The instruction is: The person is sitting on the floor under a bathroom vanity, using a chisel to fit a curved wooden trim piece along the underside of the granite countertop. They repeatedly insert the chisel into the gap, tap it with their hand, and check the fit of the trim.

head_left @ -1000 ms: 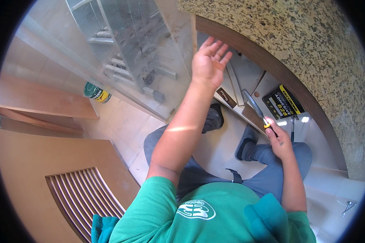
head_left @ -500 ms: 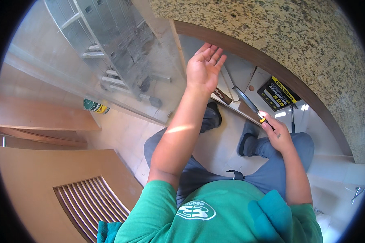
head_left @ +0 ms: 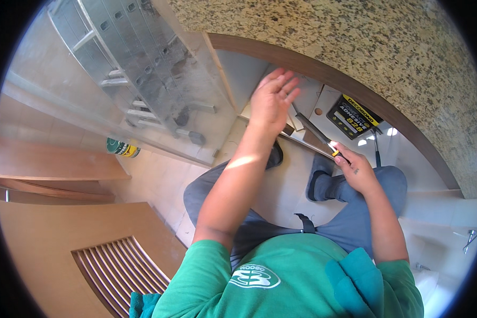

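Observation:
My left hand [head_left: 272,100] reaches to the cabinet opening under the counter. Its palm is turned up, the fingers are apart and slightly blurred, and nothing is in it. My right hand [head_left: 355,168] grips the yellow and black handle of a file [head_left: 315,129]. The file's long grey blade slants up and left over the cabinet's front edge, its tip near my left hand. Inside the cabinet, beyond the file, lies a black and yellow adhesive can [head_left: 353,116]. A hammer [head_left: 377,148] with a dark handle rests beside it.
A speckled granite countertop [head_left: 323,32] with a brown wooden edge [head_left: 344,74] overhangs the cabinet. At left, a metal ladder [head_left: 127,69] leans behind a glass panel [head_left: 217,95]. A louvred wooden door [head_left: 116,217] stands lower left, and a green and yellow tin [head_left: 123,148] sits on the floor.
The view has shifted a little. My left hand has dropped slightly at the cabinet opening, still spread. The file, still in my right hand, has moved slightly left and its tip is lower.

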